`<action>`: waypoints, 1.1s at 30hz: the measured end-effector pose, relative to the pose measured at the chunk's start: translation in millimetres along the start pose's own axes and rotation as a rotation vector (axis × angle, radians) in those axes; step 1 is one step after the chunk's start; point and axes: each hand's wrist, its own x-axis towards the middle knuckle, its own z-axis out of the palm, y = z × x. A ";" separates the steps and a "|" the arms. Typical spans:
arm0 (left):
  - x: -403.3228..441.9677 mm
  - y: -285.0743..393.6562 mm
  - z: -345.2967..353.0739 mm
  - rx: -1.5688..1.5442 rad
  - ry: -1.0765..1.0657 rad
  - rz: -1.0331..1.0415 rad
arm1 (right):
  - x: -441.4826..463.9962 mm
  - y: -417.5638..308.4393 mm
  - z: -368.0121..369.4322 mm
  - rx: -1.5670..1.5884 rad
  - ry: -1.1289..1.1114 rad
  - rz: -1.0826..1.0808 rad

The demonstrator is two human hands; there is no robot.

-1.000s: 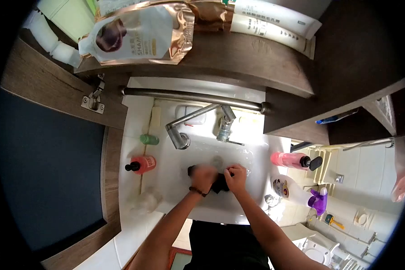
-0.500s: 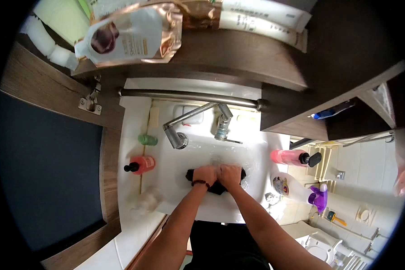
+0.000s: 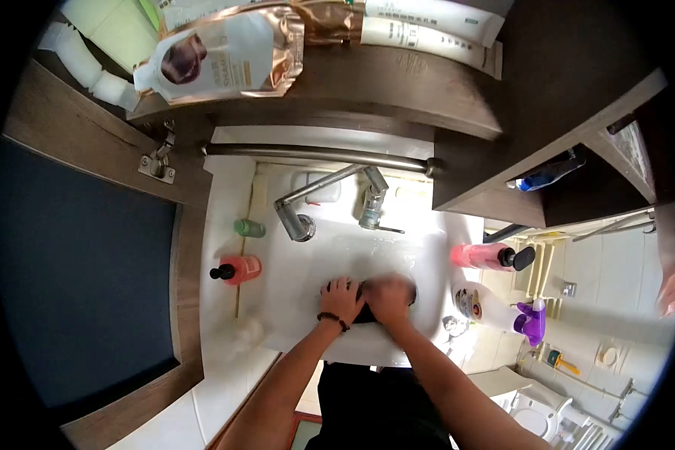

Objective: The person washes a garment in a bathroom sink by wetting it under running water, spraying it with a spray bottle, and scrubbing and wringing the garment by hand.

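Observation:
A black cloth (image 3: pixel 365 313) lies bunched in the white sink (image 3: pixel 292 270), under and between both hands. My left hand (image 3: pixel 341 300), with a dark beaded bracelet at the wrist, is wrapped over the cloth's left end, its fingertips showing. Close beside it, my right hand (image 3: pixel 388 298) is closed on the right part of the cloth; motion blurs its fingers. Above the hands stands the faucet (image 3: pixel 296 225) with its jointed metal spout, and its lever (image 3: pixel 373 210) is to the right.
On the left ledge are a red pump bottle (image 3: pixel 240 270) and a green bottle (image 3: pixel 249 228). A pink pump bottle (image 3: pixel 487 257) and a spray bottle (image 3: pixel 487 307) stand on the right. A metal bar (image 3: pixel 315 156) and wooden shelf (image 3: pixel 397 86) cross above the sink.
Both hands have shifted slightly right with the cloth. The left fingers now lie spread over it, and the right hand has gone from sharp to blurred.

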 end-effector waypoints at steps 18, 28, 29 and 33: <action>-7.0 41.6 -55.9 -1.926 -0.310 -0.747 | 34.5 -46.2 -84.2 1.409 0.131 0.770; -35.5 98.1 -99.1 -2.467 0.003 -0.658 | 10.7 -46.9 -165.0 0.982 -0.016 0.138; -36.9 94.2 -91.5 -2.511 -0.026 -0.560 | 0.3 -37.4 -168.3 0.970 0.017 0.108; -37.1 75.8 -89.7 -2.522 -0.186 -0.385 | -64.9 21.1 -192.1 0.879 -0.117 0.182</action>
